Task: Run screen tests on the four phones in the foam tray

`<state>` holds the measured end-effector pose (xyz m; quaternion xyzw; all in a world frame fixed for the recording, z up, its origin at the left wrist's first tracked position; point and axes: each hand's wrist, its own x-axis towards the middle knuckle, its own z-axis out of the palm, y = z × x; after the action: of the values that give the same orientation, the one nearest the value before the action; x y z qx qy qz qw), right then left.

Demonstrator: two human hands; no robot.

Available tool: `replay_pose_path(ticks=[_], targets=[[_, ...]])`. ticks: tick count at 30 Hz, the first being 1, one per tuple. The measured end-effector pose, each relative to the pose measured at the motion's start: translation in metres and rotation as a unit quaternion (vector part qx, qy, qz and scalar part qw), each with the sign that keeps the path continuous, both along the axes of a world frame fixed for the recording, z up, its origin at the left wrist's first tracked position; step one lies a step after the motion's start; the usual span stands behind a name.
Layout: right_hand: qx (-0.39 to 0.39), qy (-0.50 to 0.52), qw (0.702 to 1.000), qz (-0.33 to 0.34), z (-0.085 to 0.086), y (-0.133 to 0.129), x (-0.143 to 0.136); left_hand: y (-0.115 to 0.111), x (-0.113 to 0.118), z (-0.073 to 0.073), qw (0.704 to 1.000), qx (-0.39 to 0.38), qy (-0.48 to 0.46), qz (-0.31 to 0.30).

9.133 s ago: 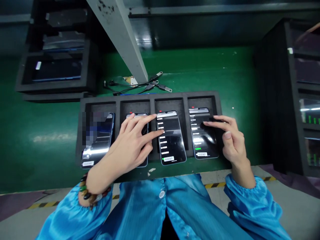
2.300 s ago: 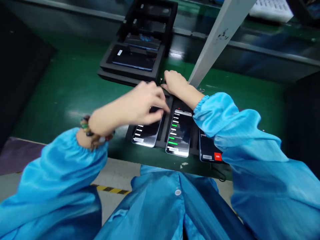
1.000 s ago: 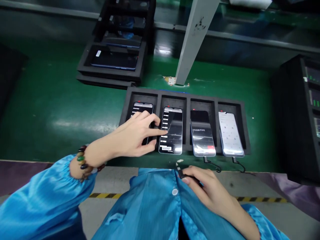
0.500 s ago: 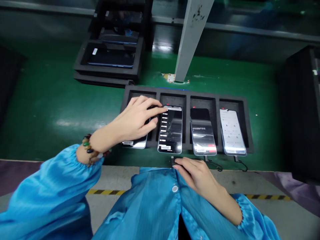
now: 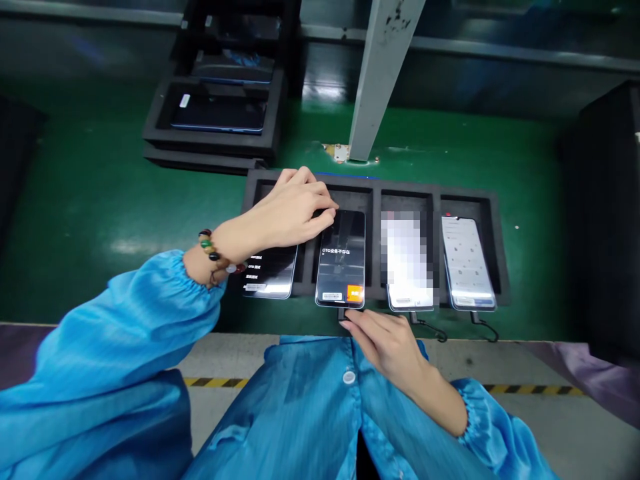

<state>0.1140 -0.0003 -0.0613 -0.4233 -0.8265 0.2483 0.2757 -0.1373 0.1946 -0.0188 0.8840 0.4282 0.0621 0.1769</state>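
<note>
A black foam tray (image 5: 376, 190) holds a row of smartphones leaning out of its slots. My left hand (image 5: 295, 210) bends over the second smartphone (image 5: 341, 267), its thumb and fingertips closed at the upper left corner. That phone's screen is dark with white text and an orange button. My right hand (image 5: 393, 340) pinches a small black cable plug (image 5: 342, 315) against the phone's bottom edge; how deep the plug sits cannot be seen. Partly beneath my left hand and wrist lies the first smartphone (image 5: 270, 277), showing a list.
The third smartphone (image 5: 411, 263) and the fourth smartphone (image 5: 469, 260) have bright screens and black cables at their lower ends. Another foam tray (image 5: 210, 143) with phones stands behind on the left. A grey post (image 5: 383, 80) rises from the green table (image 5: 100, 220); a dark box (image 5: 605, 227) stands right.
My right hand has brought the plug up to the second phone's bottom edge. My left fingers moved from its screen to its upper corner. The first three phones' screens now look different.
</note>
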Motion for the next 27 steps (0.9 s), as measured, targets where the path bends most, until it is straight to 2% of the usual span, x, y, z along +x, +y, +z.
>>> replay_pose_path(ticks=[10,21,24,27], targets=[[-0.003,-0.012,1.0,0.015,0.0,-0.001,0.001,0.0,0.001,0.005,1.0,-0.023,-0.013,0.01],[-0.063,0.004,0.997,-0.039,0.004,-0.005,-0.012,0.0,0.0,-0.005,1.0,-0.011,-0.015,0.011],[-0.026,-0.025,0.998,-0.048,0.013,-0.006,-0.005,-0.003,0.001,0.003,1.0,-0.004,0.028,0.01],[0.064,0.013,0.997,-0.039,0.023,-0.015,0.031,-0.024,0.007,0.018,0.997,0.059,0.037,0.027]])
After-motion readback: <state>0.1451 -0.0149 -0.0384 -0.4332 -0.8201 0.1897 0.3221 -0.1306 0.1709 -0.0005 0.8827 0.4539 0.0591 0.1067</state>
